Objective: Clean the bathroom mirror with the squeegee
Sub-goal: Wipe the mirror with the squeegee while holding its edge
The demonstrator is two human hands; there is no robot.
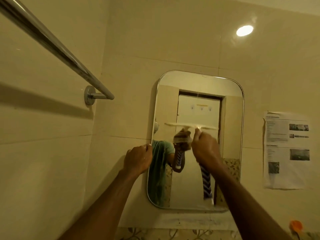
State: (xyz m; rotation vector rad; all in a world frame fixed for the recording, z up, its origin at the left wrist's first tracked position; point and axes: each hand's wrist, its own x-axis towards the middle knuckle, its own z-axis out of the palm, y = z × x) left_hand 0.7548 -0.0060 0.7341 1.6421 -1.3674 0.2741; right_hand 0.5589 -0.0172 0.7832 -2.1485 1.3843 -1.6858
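Note:
A rounded rectangular mirror (232, 118) hangs on the tiled wall. My right hand (206, 148) is closed around the squeegee (206, 182), whose blue-and-white striped handle hangs below my fist. Its pale blade lies flat and level against the glass about halfway up the mirror. My left hand (138, 158) rests against the mirror's left edge, fingers curled on the rim. The glass reflects the hand, the squeegee, a green garment and a doorway.
A chrome towel rail (57, 49) juts out from the left wall at upper left. A printed paper sheet (285, 149) is stuck to the tiles right of the mirror. An orange object (296, 226) sits at lower right. A patterned tile band runs below.

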